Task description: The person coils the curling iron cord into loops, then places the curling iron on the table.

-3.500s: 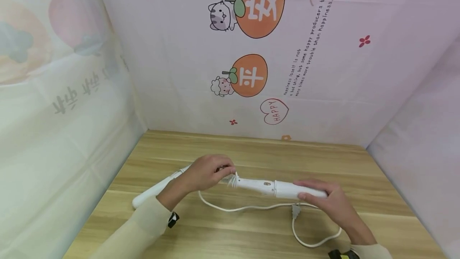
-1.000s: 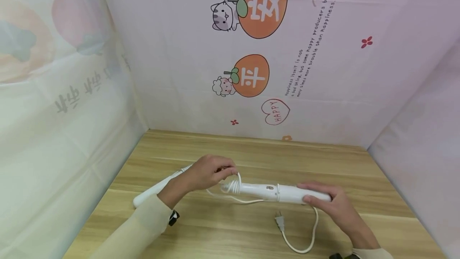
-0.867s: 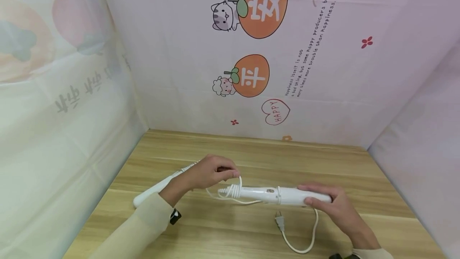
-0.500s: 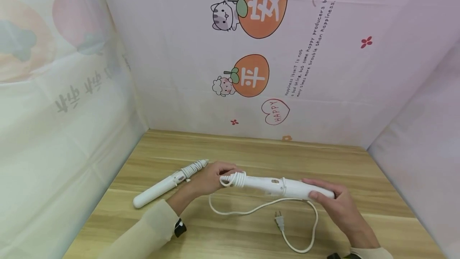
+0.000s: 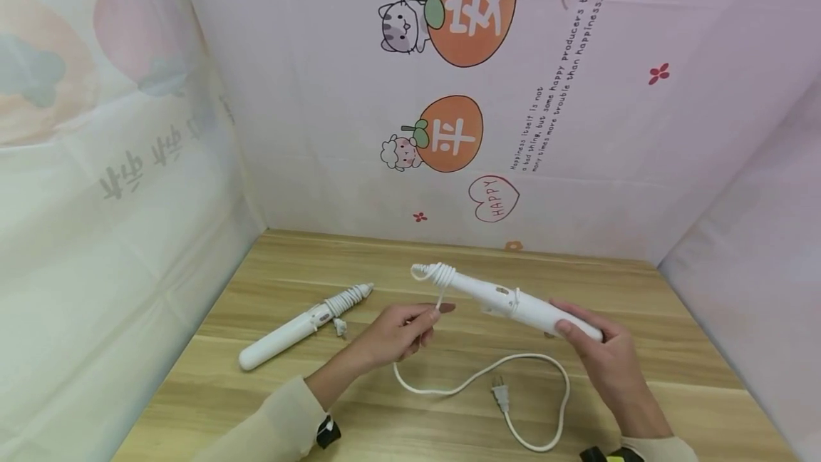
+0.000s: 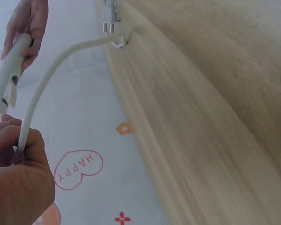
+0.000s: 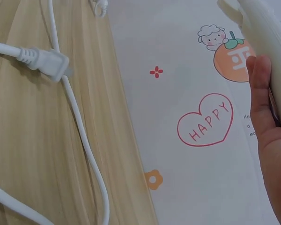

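One wand (image 5: 282, 341) lies on the table (image 5: 308, 255); a second wand (image 5: 539, 311) is raised in the right hand (image 5: 606, 353), fingers curled round it. The left hand (image 5: 394, 335) pinches that wand's cord (image 5: 433, 393); one plug (image 5: 501, 398) lies nearby.

Upper fruit (image 5: 474, 6): "安", beyond the left hand (image 5: 400, 334)
Lower fruit (image 5: 451, 134): "平", nearer the left hand
Heart (image 5: 494, 199): "HAPPY", beyond both hands
Cloth lettering (image 5: 561, 71): "Happiness itself is not a bad thing, but some happy producers bring many times more trouble than happiness.", beyond the right hand (image 5: 603, 348)
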`<state>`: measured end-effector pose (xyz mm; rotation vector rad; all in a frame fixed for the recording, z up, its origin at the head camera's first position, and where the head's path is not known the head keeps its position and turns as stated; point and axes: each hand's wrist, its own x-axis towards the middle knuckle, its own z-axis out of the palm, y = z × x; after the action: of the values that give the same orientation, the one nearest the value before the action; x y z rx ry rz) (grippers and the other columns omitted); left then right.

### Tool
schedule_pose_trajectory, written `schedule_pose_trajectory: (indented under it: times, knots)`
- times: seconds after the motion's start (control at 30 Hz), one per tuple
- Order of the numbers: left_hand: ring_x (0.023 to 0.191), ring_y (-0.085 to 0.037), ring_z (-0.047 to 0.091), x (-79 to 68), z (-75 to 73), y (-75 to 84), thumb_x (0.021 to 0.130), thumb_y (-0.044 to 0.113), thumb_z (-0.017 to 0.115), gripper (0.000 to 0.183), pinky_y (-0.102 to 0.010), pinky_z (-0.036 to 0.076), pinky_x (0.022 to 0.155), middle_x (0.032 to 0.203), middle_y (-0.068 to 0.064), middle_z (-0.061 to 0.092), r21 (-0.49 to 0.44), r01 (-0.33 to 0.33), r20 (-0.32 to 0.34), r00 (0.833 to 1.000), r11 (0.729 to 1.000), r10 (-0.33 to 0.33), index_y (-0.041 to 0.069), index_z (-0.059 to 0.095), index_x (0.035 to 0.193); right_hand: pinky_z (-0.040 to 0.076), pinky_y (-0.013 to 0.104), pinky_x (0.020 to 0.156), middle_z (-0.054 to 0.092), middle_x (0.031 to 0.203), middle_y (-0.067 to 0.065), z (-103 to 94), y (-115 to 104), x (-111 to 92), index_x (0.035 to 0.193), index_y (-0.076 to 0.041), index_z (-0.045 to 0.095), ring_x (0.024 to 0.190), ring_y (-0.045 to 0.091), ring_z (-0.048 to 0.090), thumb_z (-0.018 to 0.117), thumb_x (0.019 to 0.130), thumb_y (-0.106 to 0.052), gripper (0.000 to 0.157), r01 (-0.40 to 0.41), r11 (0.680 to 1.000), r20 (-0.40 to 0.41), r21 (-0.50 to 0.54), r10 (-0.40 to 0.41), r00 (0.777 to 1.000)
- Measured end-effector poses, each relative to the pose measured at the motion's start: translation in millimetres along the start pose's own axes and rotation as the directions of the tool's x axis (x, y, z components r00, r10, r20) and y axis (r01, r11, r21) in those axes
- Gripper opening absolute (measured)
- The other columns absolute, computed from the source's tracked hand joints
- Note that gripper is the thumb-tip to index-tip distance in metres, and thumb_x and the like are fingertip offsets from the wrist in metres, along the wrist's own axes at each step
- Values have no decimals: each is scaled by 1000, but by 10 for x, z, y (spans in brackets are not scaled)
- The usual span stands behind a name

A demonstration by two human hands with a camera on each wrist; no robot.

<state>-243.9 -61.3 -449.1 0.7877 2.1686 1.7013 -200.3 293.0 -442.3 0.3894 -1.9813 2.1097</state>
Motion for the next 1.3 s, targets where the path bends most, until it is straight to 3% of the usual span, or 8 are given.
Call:
schedule_pose_trajectory:
  times: [0.1,0.2,0.33,0.57,0.77,0.9,1.1,1.3]
  knots:
    - [51,-2,38,-24,50,42,118,31,50,47,-18,35,50,126,-5,79,136,-31,-43,998,990,37,5,69,84,59,19,89,83,120,-6,-7,-23,20,134,5,73,91,12,79,64,102,14,35,-26,998,-57,-51,23,998]
    - [53,-1,36,-75,80,96,117,26,51,44,-19,36,53,104,-3,81,274,-57,-74,994,960,81,12,66,79,58,17,87,84,116,-9,-8,-33,25,134,6,73,88,10,80,70,100,9,34,-45,990,-88,-134,34,996]
    - [53,0,42,-153,86,167,116,19,53,34,-20,35,51,68,6,63,403,-61,-108,988,913,113,14,72,88,58,16,83,84,112,-12,11,-32,23,132,6,74,85,9,80,77,98,4,34,-61,969,-125,-240,32,992]
    - [52,3,44,-234,-17,302,112,21,60,24,-19,36,48,70,10,68,593,-20,-178,972,805,155,11,80,103,59,15,79,82,113,-20,25,-3,32,129,4,77,88,4,79,82,96,-1,33,-60,911,-147,-407,0,989]
    - [55,5,39,-227,-196,407,107,22,69,18,-19,41,55,76,7,73,722,-135,-110,946,678,305,12,83,103,58,15,82,77,120,-29,21,24,13,128,-4,80,107,-8,71,86,95,-11,34,-27,847,-44,-530,4,999]
    - [58,4,38,-190,-306,437,109,23,68,17,-18,40,58,75,10,67,747,-216,-24,936,629,350,14,82,103,58,18,85,75,126,-28,31,33,-10,133,-6,78,111,-7,70,84,97,-13,36,-35,845,43,-534,69,997]
    - [61,6,41,-101,-456,395,110,23,68,16,-18,41,61,75,12,65,717,-279,43,932,639,359,16,81,106,61,22,82,77,125,-22,43,65,-55,132,-3,78,101,2,75,80,99,-7,34,-52,883,156,-467,140,978]
    - [61,3,49,-26,-566,299,112,27,64,19,-22,46,63,75,9,67,601,-259,68,959,756,274,18,81,108,67,36,82,80,128,-11,-11,120,-94,132,9,73,88,23,82,69,101,9,32,15,966,326,-258,72,943]
